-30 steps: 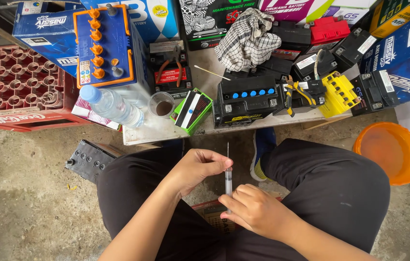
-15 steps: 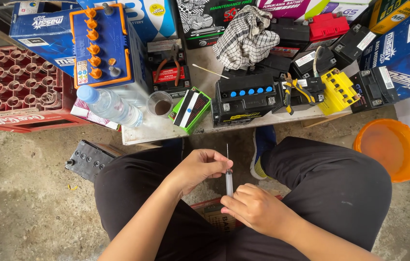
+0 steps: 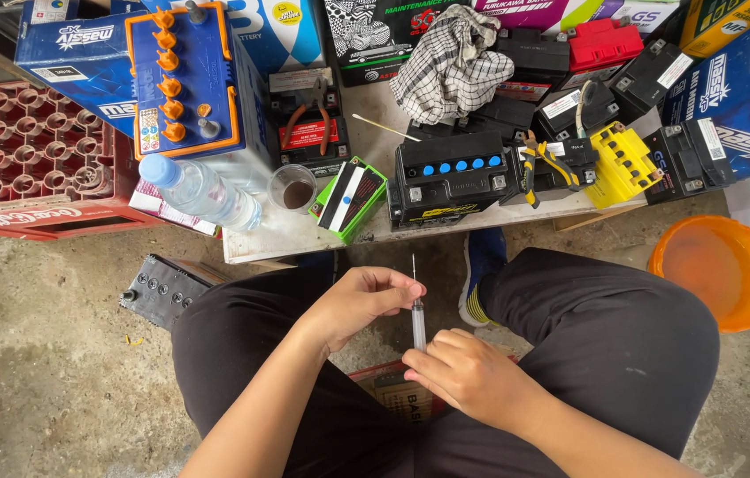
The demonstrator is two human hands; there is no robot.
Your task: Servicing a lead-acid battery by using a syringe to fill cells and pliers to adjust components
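The syringe (image 3: 417, 320) stood upright between the knees, needle up, held in both hands above the concrete floor (image 3: 47, 354); the left hand (image 3: 366, 301) pinched its upper barrel between closed fingertips, while the right hand (image 3: 459, 372) was curled around its lower end, fingers shut on the plunger part; just ahead, a low board (image 3: 304, 237) carried a black battery with blue caps (image 3: 447, 175), a clear cup (image 3: 292, 188), a plastic water bottle (image 3: 202, 193) lying on its side, yellow-handled pliers (image 3: 538, 159) and a checked rag (image 3: 450, 66); an orange basin (image 3: 718, 270) sat well apart at the right; a red crate (image 3: 21, 159) stood at the left.
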